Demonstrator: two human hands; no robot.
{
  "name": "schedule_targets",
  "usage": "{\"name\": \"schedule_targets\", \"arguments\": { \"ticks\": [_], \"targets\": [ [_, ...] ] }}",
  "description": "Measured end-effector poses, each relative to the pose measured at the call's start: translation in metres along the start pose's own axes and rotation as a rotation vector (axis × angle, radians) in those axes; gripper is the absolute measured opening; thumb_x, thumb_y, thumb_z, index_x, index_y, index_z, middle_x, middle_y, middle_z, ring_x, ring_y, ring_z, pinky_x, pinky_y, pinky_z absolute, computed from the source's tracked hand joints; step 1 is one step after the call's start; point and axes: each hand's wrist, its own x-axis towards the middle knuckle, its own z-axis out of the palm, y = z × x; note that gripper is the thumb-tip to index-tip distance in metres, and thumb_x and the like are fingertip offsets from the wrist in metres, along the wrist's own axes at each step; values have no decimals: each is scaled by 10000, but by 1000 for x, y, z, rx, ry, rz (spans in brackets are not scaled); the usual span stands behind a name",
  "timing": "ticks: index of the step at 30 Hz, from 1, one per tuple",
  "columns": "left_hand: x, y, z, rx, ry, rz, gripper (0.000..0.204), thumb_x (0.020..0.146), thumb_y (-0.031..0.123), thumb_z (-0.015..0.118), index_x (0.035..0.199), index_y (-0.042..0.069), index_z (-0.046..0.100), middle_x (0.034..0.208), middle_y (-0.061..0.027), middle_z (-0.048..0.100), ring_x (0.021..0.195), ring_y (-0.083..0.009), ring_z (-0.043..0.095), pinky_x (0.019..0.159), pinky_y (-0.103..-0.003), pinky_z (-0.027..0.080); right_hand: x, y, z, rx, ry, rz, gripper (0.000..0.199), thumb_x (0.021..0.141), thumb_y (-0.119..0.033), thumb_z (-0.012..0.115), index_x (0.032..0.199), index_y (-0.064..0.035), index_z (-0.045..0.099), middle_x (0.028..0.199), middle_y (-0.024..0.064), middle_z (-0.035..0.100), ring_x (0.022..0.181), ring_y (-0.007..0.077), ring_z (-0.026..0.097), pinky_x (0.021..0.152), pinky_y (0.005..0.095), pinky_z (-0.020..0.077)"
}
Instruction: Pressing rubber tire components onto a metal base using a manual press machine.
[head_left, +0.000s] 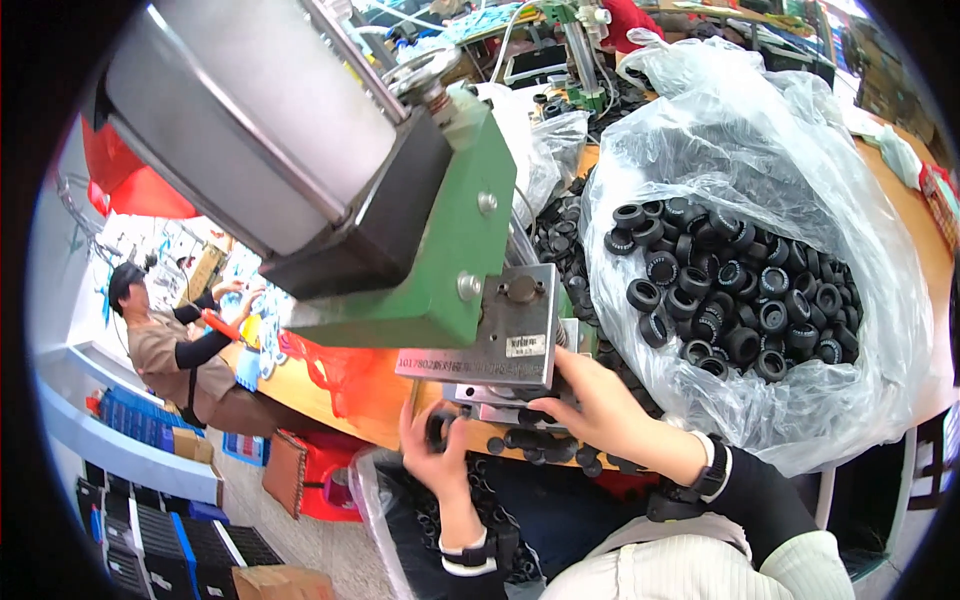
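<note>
A green press with a pale cylinder [270, 110] leans over the work spot, its steel block [480, 345] above a metal fixture [490, 408]. Just left of the fixture, my left hand [437, 455] grips a small black rubber tyre [440, 428] between thumb and fingers. At the fixture's right side is my right hand [605, 405], with thumb and forefinger apart; its fingertips are partly hidden by the steel block. Nothing shows in that hand. Several small black round parts [540, 442] lie along the table's front edge, below the fixture.
A clear plastic bag [760, 170] full of small black tyres [740, 290] stands to the right. Loose black parts [560, 245] lie behind the press. Below the table edge, an open plastic bag [385, 490] contains black rings. At left, another person [165, 340] works at a table.
</note>
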Motion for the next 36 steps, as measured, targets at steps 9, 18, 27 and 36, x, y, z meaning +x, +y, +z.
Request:
{"name": "schedule_targets", "arguments": {
  "ticks": [9,18,27,36],
  "targets": [
    [24,-68,-23,379,-255,213,411,896,101,586,1256,-79,503,1263,-198,566,1226,-317,496,1049,-386,347,29,-9,6,-5,-87,61,320,788,-150,707,1065,-18,617,995,214,622,935,412,583,820,437,487],
    [77,-180,9,-226,-603,-362,324,919,131,519,1203,-22,545,1167,-125,591,1073,-210,567,927,-344,453,-22,50,-144,-844,488,168,418,714,-123,729,1085,-15,570,1103,159,600,1008,343,575,876,429,463],
    [64,-128,37,-277,-520,-405,437,917,128,508,1316,-38,446,1262,-122,543,1121,-201,545,964,-337,426,-65,92,-226,-1058,423,484,626,723,-192,767,1267,-57,488,1109,144,571,1045,309,526,887,421,402],
    [21,21,51,-267,-452,138,971,650,198,825,1425,-25,283,1424,-160,356,1233,-275,463,975,-397,434,-81,0,-169,209,406,288,558,708,30,725,1172,-46,425,1158,86,489,1005,124,529,891,272,449]
  ]
}}
